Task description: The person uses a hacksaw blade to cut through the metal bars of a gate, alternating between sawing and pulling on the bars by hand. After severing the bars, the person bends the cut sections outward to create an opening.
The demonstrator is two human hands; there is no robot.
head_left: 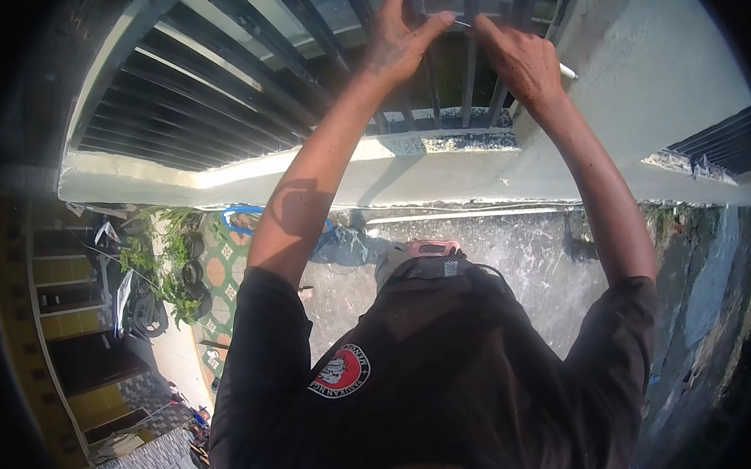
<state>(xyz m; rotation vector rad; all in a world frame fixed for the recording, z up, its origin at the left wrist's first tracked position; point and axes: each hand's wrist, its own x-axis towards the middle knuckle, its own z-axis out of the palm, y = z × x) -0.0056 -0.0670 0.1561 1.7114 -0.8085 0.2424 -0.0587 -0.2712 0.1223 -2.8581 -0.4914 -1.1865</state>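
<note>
At the top of the view both my hands are raised to a railing of dark metal bars point(468, 79). My left hand point(398, 47) is at one bar, thumb stretched out to the right and the other fingers partly hidden at the top edge. Close beside it, my right hand point(521, 63) is closed with its fingers curled. A slim white stick-like thing point(569, 72) pokes out behind the right hand. On the other side, a thin pale tip point(463, 23) shows between the right fingers and the left thumb. What kind of tool it is, I cannot tell.
A pale wall ledge point(445, 175) runs below the bars, with a broad pillar point(643, 62) at the right. On the ground lie a blue hose-like loop point(240, 218) and a pale pipe point(477, 212). Green plants point(169, 259) and a motorbike wheel point(147, 315) stand left.
</note>
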